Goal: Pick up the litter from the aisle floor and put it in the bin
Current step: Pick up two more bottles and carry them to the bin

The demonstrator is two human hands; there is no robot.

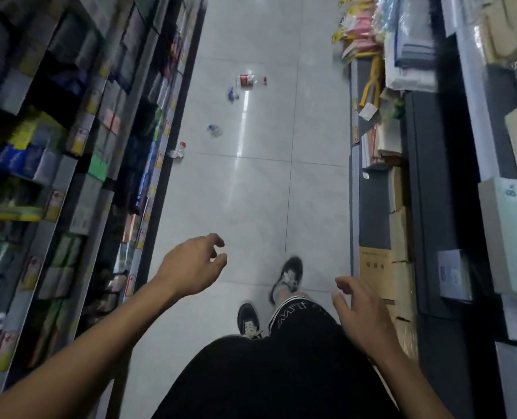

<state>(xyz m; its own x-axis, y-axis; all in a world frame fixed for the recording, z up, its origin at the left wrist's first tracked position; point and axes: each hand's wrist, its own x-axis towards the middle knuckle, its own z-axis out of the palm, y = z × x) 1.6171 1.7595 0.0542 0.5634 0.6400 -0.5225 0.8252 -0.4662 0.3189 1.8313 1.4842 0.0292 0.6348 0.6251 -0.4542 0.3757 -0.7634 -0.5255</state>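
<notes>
Handling assessment: the litter on the aisle floor [251, 207] looks to be 4 crushed plastic bottles plus 1 small red piece. I judge all of it light and empty, thin-walled and springy, likely slick on the glossy tile and apt to skid or roll if nudged. The best hold on each bottle would be across the crumpled body or at the neck just under the cap, where the plastic is stiffest. Nothing appears fragile.

Appearance and position, upper centre of the frame, well ahead of my shoes:
1. Clear bottle with red cap [177, 150], nearest, lying just beside the base of the left shelving.
2. Clear crushed bottle with blue cap [214, 130], slightly farther up the frame and to the right.
3. Clear bottle with bluish label [231, 93], farther up the frame again.
4. Flattened bottle with red label [246, 80], farthest, near the aisle centre.
5. Small red piece [264, 80] just right of item 4; too small to identify.

Hands: my left hand [192, 266] is raised at centre-left, its fingers loosely curled and empty. My right hand [361, 309] is at lower right, near the cardboard boxes [400, 246], its fingers spread, relaxed and holding nothing. Neither is near any litter.

No bin is in view.
</notes>
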